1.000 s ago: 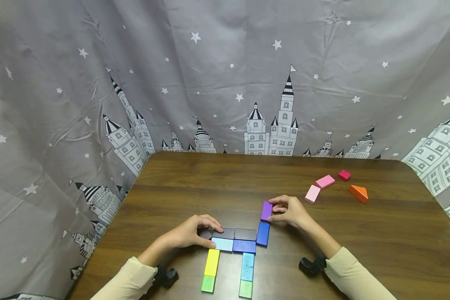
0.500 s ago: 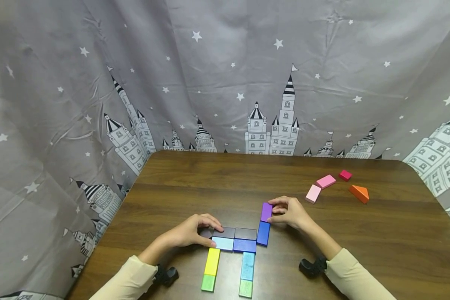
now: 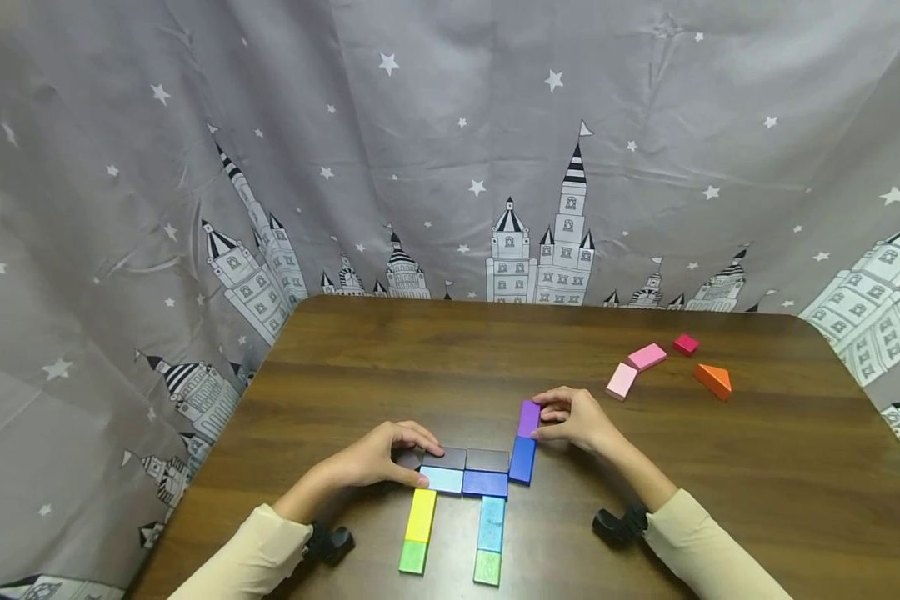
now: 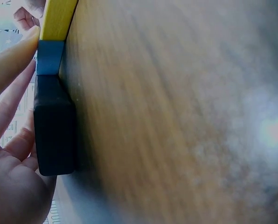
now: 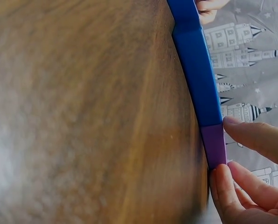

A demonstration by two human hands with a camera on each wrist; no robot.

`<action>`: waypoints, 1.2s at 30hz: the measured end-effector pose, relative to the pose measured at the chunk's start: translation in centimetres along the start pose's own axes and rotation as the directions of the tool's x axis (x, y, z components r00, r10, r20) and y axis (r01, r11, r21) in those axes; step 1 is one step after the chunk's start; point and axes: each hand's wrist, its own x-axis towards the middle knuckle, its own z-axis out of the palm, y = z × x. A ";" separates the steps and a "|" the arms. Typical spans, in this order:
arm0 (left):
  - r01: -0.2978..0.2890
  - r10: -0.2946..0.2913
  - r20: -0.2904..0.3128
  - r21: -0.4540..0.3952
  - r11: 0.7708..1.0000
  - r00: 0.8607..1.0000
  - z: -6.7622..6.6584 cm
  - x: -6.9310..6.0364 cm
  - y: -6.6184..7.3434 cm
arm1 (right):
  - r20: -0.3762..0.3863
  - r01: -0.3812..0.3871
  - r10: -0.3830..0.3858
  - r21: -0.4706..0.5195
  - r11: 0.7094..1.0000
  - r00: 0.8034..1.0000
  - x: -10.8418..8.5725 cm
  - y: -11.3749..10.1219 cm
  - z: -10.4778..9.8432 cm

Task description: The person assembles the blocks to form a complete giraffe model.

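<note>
Flat coloured blocks lie joined edge to edge on the table. My left hand (image 3: 371,457) rests at their left end, fingertips on a dark grey block (image 3: 446,458) and thumb at the light blue block (image 3: 441,479). Another dark block (image 4: 55,135) is partly under that palm. With thumb and fingertips, my right hand (image 3: 579,419) pinches the purple block (image 3: 528,418), which touches the upper end of a blue block (image 3: 522,461). A second grey block (image 3: 487,460) and a darker blue block (image 3: 485,483) sit between the hands.
Below stand two columns: a yellow block (image 3: 421,515) over a green one (image 3: 413,557), and a sky-blue block (image 3: 491,523) over another green block (image 3: 487,567). Two pink blocks, a light one (image 3: 622,381) and a deeper one (image 3: 647,357), a red block (image 3: 686,344) and an orange triangle (image 3: 713,381) lie at far right.
The head view has shifted slightly. Both hands keep their places against the blocks, and the blocks' arrangement looks the same.
</note>
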 end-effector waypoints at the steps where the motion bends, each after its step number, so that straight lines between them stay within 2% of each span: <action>1: -0.002 0.002 0.000 0.005 1.000 1.000 -0.2 0.0 0.0 | 0.000 -0.001 0.001 -0.003 1.000 1.000 0.1 0.0 0.0; 5: -0.025 0.025 -0.005 0.037 0.999 1.000 -0.8 -0.2 0.0 | -0.002 -0.001 0.001 0.004 1.000 1.000 0.7 -0.1 0.1; 11: 0.014 -0.014 -0.008 0.037 0.999 1.000 -1.2 0.0 -0.1 | -0.033 0.008 -0.007 0.026 1.000 0.999 1.1 -0.3 -0.1; 17: 0.021 -0.021 0.006 0.026 0.999 1.000 -1.0 0.2 -0.3 | -0.181 0.022 -0.011 0.062 0.998 0.983 0.5 -0.2 -1.4; 22: 0.005 -0.005 0.002 0.042 0.999 1.000 -0.9 0.2 -0.2 | -0.329 -0.012 0.013 0.005 1.000 0.944 -0.1 -0.2 -3.5; 28: 0.004 -0.004 0.001 0.038 0.999 1.000 -0.8 0.3 -0.2 | -0.492 -0.118 0.087 -0.032 0.993 0.866 -1.0 0.3 -6.0; 32: 0.011 -0.012 0.003 0.036 0.999 1.000 -0.4 0.2 -0.3 | -0.558 -0.189 0.136 -0.038 0.981 0.819 -1.7 1.0 -7.2; 36: 0.018 -0.018 0.008 0.019 1.000 1.000 0.0 0.1 -0.4 | -0.587 -0.256 0.172 -0.062 0.965 0.791 -2.3 1.8 -8.0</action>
